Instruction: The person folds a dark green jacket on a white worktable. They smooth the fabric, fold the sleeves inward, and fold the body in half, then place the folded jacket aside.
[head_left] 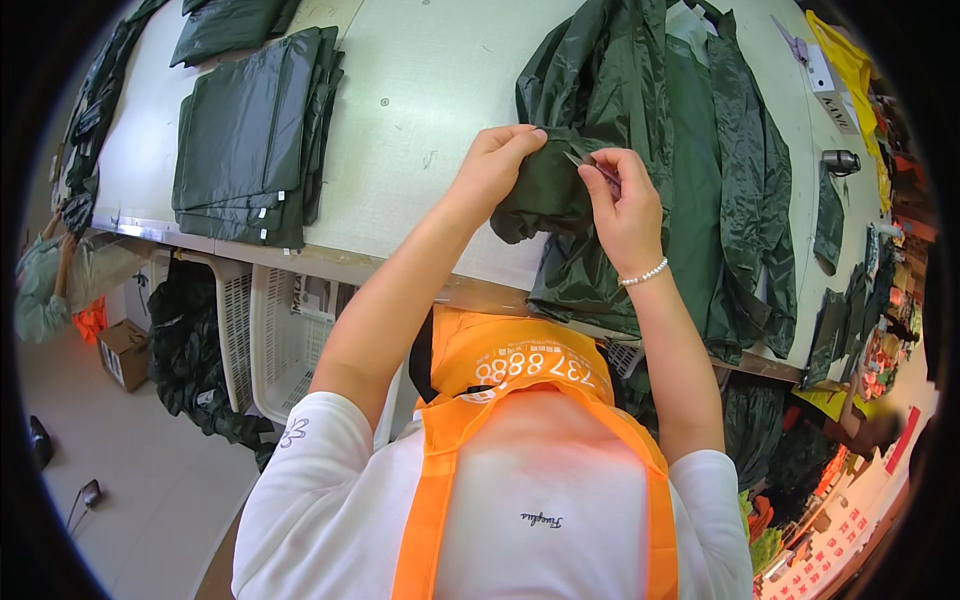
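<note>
raincoat cloth [640, 150], dark green and shiny, lies in a loose heap on the pale table [420, 110], at the near edge right in front of the person. the left hand [497, 165] is closed, pinching up a bunched fold of it. the right hand [625, 205] is closed too, holding small snips [590, 165] by the same fold, fingers curled in. the cloth looks thin, light and very soft, so it will flop and crease. it also looks slick, so it may slide out of a weak pinch. best to grab a thick fold or a seam and hold tight. a neat pile of folded green pieces [250, 135] sits well apart to the left
</note>
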